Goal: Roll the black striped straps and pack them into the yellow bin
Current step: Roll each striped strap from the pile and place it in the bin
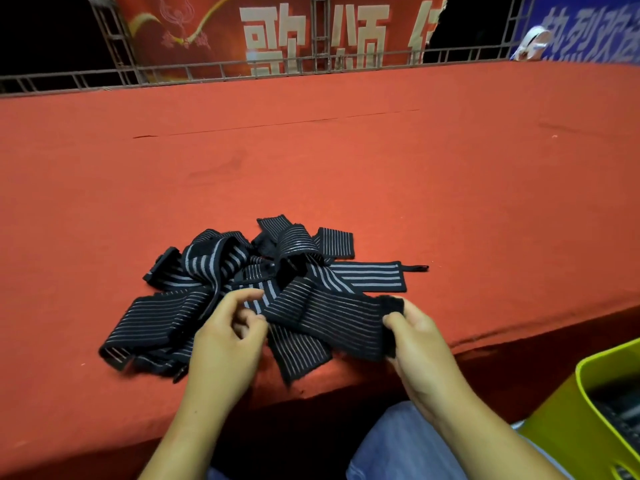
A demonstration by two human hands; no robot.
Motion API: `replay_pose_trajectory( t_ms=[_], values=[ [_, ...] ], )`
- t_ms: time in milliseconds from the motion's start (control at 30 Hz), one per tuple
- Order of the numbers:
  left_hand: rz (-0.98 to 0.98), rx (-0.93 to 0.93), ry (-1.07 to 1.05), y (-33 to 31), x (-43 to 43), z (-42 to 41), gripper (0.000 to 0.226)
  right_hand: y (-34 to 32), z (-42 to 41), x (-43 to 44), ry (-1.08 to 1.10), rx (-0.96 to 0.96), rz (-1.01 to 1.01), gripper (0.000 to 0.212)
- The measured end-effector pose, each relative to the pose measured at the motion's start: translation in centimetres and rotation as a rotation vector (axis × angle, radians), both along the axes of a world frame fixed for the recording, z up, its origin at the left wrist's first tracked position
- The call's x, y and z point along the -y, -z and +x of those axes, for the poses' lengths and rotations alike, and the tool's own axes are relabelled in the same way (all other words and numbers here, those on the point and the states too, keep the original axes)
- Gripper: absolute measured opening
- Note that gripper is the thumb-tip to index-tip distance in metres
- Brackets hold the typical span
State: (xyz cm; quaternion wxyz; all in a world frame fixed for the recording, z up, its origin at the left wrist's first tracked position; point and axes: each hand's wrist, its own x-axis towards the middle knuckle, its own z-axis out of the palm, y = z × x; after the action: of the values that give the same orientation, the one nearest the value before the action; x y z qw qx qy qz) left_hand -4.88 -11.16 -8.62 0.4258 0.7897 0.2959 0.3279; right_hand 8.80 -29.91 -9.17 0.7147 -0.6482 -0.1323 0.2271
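Observation:
A tangled pile of black striped straps (242, 271) lies near the front edge of the red platform. One black striped strap (332, 320) is lifted from the pile and stretched toward the right. My right hand (412, 337) pinches its fuzzy black end between thumb and fingers. My left hand (232, 327) hovers at the strap's other side with fingers curled, thumb and fingertips touching the fabric at the pile. The yellow bin (588, 403) stands at the lower right, below the platform, with dark striped rolls inside it.
The red carpeted platform (346, 150) stretches far back to a metal railing (207, 69) and banners. My knee in blue jeans (398, 445) is below the platform edge, between my arms. A white object (531, 43) sits at the far right corner.

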Motion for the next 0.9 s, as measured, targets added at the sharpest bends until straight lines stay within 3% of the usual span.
replay_pose_trajectory(
  t_ms=[67, 167, 267, 433, 600, 767, 900],
  values=[
    [0.034, -0.03, -0.039, 0.3, -1.5, 0.1, 0.032, -0.4, -0.3, 0.0, -0.024, 0.049, -0.019, 0.041],
    [0.265, -0.162, -0.234, 0.6, -4.7, 0.0, 0.036, -1.0, -0.7, 0.0, -0.071, 0.102, -0.048, 0.039],
    [0.234, -0.331, -0.379, 0.6, -7.2, -1.1, 0.048, -1.0, -0.4, 0.4, -0.105, 0.117, -0.007, 0.035],
    [0.233, -0.45, -0.307, 1.1, -8.8, -2.9, 0.043, -1.1, -0.2, 0.5, -0.109, 0.119, 0.073, 0.017],
    [0.213, -0.251, -0.287, -0.3, -7.7, -3.7, 0.032, -1.3, -0.9, -0.4, -0.149, 0.135, -0.004, 0.031],
    [0.06, 0.009, -0.148, -3.1, -5.3, -3.0, 0.035, -1.4, -2.0, -1.5, -0.197, 0.186, -0.091, 0.003],
    [-0.068, 0.105, 0.016, -5.1, -2.1, -1.8, 0.044, -2.2, -3.2, -3.1, -0.172, 0.275, -0.122, 0.016]
  ],
)
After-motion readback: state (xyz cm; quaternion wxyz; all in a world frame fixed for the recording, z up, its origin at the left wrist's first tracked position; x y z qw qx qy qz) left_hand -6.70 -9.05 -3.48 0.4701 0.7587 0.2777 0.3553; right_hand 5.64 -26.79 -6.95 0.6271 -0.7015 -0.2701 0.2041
